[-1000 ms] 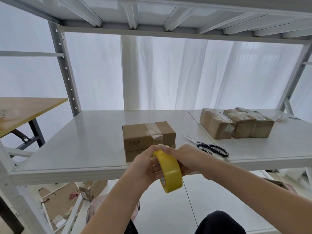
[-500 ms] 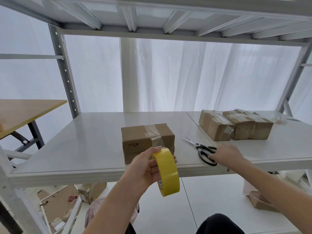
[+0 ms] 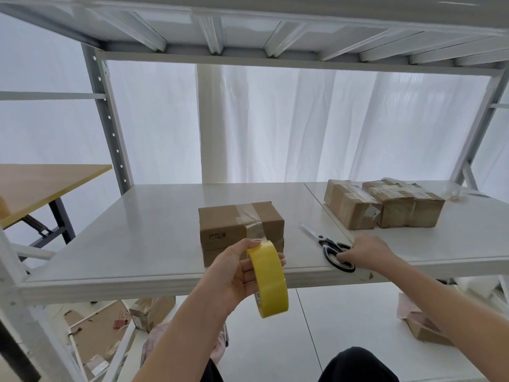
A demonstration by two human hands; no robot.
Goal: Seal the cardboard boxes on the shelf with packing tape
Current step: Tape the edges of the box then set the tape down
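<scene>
At glossy shelf [image 3: 137, 230], left hand [image 3: 234, 274] gripping tape roll [image 3: 271, 279], right hand [image 3: 366, 250] touching scissors [image 3: 327, 242]

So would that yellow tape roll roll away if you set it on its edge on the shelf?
Probably yes: the yellow tape roll is a round hoop, and the white shelf looks smooth and flat. Laid on its side it should stay put. It seems light too, since the left hand holds it up with just fingers and thumb.
</scene>
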